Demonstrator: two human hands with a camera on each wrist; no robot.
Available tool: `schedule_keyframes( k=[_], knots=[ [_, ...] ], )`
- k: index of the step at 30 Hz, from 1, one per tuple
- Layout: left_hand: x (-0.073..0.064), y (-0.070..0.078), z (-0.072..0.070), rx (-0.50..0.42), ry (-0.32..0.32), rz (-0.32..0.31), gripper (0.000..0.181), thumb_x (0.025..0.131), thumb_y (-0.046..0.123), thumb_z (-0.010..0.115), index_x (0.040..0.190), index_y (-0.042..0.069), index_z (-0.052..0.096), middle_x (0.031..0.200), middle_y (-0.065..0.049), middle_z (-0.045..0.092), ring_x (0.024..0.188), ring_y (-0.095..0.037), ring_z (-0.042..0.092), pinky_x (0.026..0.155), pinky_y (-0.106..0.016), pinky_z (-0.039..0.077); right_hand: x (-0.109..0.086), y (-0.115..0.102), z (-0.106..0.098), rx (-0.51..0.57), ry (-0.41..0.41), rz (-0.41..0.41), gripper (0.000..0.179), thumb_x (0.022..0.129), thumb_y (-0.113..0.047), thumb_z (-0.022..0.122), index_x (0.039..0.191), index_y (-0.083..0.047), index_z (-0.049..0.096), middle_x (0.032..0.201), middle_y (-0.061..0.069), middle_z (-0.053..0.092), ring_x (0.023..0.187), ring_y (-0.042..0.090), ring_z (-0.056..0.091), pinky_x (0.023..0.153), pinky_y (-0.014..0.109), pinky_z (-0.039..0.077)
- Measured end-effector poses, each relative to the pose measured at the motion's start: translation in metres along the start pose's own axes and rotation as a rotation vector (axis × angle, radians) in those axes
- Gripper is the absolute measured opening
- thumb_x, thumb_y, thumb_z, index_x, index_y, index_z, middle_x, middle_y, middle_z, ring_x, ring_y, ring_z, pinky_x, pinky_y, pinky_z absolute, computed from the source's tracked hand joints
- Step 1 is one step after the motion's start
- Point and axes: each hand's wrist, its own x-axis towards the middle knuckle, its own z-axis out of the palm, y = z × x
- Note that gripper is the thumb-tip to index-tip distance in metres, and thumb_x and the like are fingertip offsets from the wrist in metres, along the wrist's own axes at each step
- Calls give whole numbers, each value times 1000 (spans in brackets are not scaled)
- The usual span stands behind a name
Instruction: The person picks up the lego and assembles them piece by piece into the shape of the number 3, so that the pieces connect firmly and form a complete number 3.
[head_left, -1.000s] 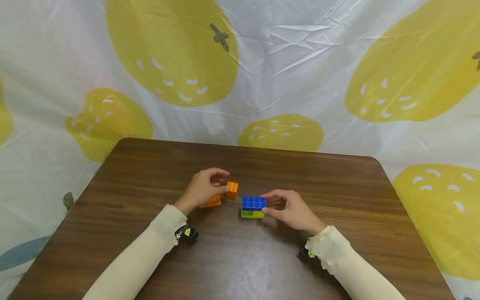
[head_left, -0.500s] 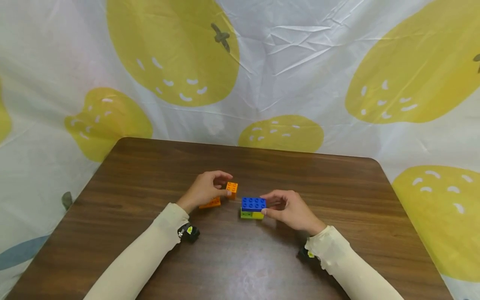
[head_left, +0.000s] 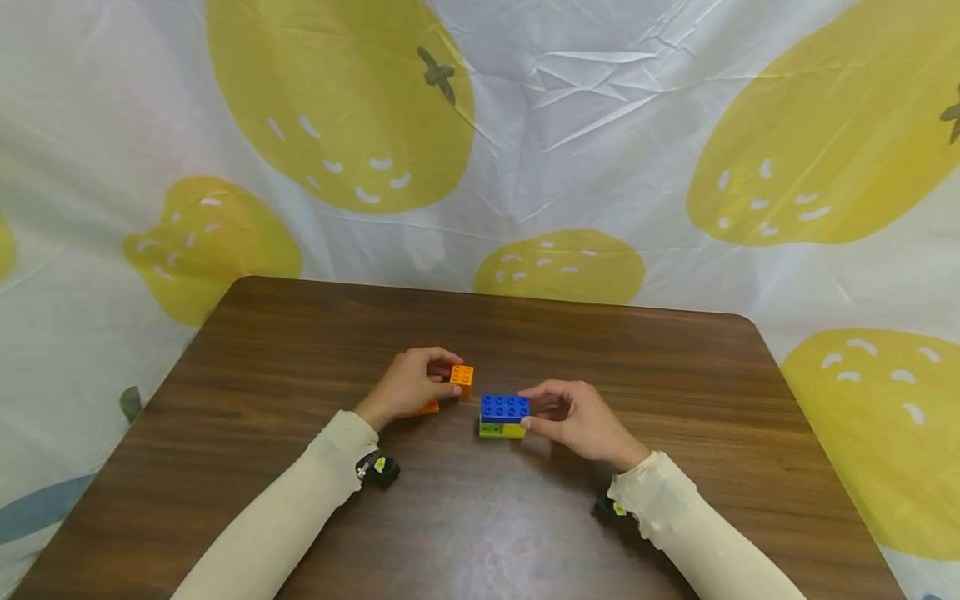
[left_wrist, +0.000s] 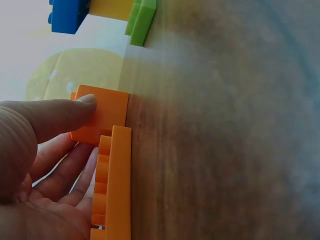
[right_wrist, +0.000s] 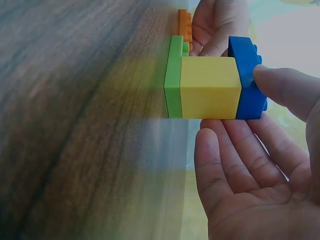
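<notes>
My left hand (head_left: 407,385) pinches a tall orange two-by-two toy brick (head_left: 462,380), its thumb on the near face and fingers behind. The brick stands on the table. Under that hand lies a flat orange brick (left_wrist: 120,185), partly covered in the head view. With thumb and fingers, my right hand (head_left: 583,419) grips the right end of a blue brick (head_left: 505,407). This blue brick tops a stack: a yellow block (right_wrist: 210,87) sits beneath it at the right end, on a flat green brick (right_wrist: 173,80) at the bottom. The other end of the blue brick overhangs a gap.
The brown wooden table (head_left: 480,517) has rounded far corners. Behind it hangs a white curtain (head_left: 360,242) with a yellow fruit print. Both wrists carry small black cameras, one being the left wrist camera (head_left: 379,468).
The left thumb and fingers have closed onto the tall orange brick, the hand coming slightly nearer and rightward. My right hand and the stack stay put.
</notes>
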Motion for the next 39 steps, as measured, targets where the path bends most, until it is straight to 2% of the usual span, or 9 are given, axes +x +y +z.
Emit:
schedule_keyframes(
  k=[3, 16, 31, 39],
  knots=[
    [-1, 1, 0, -9, 6, -1, 38, 89, 11, 85, 125, 8, 74, 119, -10, 76, 108, -23, 73, 98, -40, 61, 0, 1, 0, 2, -1, 7, 35, 90, -14, 85, 123, -8, 76, 110, 11, 80, 100, 24, 77, 82, 27, 62],
    [-5, 10, -2, -44, 41, 15, 39, 89, 19, 87, 125, 11, 74, 121, -9, 76, 110, -24, 73, 100, -41, 61, -1, 1, -2, 0, 0, 7, 36, 90, -16, 85, 124, -9, 76, 113, 11, 80, 102, 24, 77, 83, 27, 63],
    [-17, 25, -3, -96, 97, 40, 38, 90, 23, 86, 123, 11, 74, 117, -8, 77, 102, -21, 75, 93, -37, 63, -1, 1, -1, 33, 9, 12, 38, 90, -15, 84, 126, -7, 74, 115, 13, 78, 104, 26, 76, 84, 26, 63],
    [-24, 40, -2, -131, 72, 98, 37, 90, 23, 86, 123, 12, 74, 118, -7, 77, 103, -21, 75, 94, -38, 63, 0, 1, -1, 4, 17, 11, 36, 91, -20, 84, 125, -10, 75, 117, 11, 78, 105, 24, 76, 86, 30, 63]
  ],
)
